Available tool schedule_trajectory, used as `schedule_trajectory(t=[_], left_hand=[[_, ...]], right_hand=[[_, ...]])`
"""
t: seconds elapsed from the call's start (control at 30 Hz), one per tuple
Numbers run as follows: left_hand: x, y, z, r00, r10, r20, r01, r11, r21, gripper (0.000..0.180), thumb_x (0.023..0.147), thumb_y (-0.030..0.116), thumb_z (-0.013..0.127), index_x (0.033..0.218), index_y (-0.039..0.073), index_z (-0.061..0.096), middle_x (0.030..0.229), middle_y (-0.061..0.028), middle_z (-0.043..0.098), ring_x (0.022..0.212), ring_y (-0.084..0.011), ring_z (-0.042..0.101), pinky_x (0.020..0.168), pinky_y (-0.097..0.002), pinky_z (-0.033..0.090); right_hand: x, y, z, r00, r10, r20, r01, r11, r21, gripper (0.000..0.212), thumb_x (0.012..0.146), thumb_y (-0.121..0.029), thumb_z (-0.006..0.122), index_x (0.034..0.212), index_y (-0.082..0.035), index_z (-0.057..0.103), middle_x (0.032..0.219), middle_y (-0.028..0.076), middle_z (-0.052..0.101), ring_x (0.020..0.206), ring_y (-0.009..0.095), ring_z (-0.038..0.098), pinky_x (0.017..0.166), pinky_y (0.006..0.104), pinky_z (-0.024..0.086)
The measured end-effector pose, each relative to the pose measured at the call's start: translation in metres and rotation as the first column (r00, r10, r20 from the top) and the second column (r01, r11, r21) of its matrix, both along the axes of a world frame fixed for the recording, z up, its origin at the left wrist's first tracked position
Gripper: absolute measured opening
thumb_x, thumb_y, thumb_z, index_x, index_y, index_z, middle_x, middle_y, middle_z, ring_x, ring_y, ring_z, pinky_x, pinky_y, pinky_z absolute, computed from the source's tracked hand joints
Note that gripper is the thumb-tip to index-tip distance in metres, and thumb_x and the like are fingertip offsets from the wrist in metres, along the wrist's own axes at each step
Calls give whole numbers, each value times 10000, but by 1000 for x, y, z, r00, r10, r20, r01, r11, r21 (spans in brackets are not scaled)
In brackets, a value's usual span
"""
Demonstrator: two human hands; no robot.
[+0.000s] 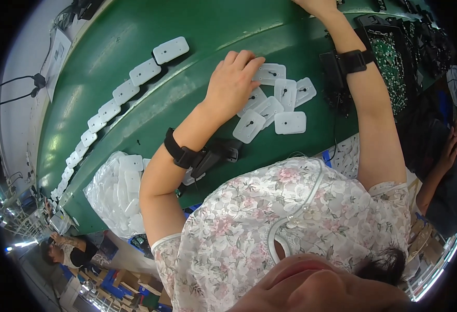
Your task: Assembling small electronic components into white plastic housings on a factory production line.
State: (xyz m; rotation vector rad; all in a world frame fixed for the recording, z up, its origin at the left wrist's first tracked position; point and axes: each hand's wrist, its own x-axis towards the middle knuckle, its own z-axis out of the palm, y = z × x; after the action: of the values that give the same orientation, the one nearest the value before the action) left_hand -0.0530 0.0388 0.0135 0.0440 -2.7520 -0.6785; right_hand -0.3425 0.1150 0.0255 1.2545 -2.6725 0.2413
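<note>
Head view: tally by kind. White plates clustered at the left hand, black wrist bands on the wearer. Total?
White plates clustered at the left hand: 7 visible (any fully under the hand can't be seen)
Black wrist bands on the wearer: 2
Total: 9

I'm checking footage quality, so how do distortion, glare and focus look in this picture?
Head view: fisheye distortion bows the edges of the green workbench; head view: pale glare streaks its surface, and strip lights near the rim burn out; head view: the left hand and nearby white plastic plates look fairly sharp.
</note>
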Motion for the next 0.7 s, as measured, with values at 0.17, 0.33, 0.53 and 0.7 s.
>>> schedule_trajectory(t=[0.17, 0.33, 0.53, 0.7], left_hand=[[1, 0, -12, 999, 49, 7, -48, 994, -97, 434, 727, 144, 732, 1132, 89, 585, 1054, -59, 539, 990, -252, 517, 816, -356, 450], [-8, 1, -4, 999, -22, -38, 16, 991, -136, 471, 733, 146, 718, 1177, 109, 565, 1157, -40, 549, 1075, -242, 515, 866, -371, 428], [-11, -2, -18, 994, -88, -71, 78, 988, -136, 546, 738, 107, 704, 1253, 104, 522, 1227, -38, 569, 1150, -237, 514, 930, -374, 406], [-8, -6, -18, 994, 72, -86, -73, 997, -5, 549, 745, 83, 694, 1263, 82, 511, 1196, -69, 577, 1126, -268, 520, 935, -381, 408]], right_hand=[[27, 8, -10, 750, 280, 599, 131, 824, -551, 387, 766, -154, 739, 1079, -8, 565, 983, 103, 624, 944, 185, 595, 852, 309, 475], [63, 57, -23, 655, 285, 700, 228, 809, -542, 360, 804, -37, 709, 1114, -15, 527, 1020, 65, 600, 950, 119, 566, 842, 263, 472], [93, 77, -12, 912, 188, 365, -22, 910, -414, 351, 814, -126, 715, 1151, -66, 634, 1071, 55, 654, 886, 173, 628, 811, 274, 498], [126, 79, 3, 781, 385, 492, -59, 829, -556, 344, 819, -80, 700, 1154, -41, 630, 1102, 77, 652, 962, 175, 623, 867, 287, 489]])
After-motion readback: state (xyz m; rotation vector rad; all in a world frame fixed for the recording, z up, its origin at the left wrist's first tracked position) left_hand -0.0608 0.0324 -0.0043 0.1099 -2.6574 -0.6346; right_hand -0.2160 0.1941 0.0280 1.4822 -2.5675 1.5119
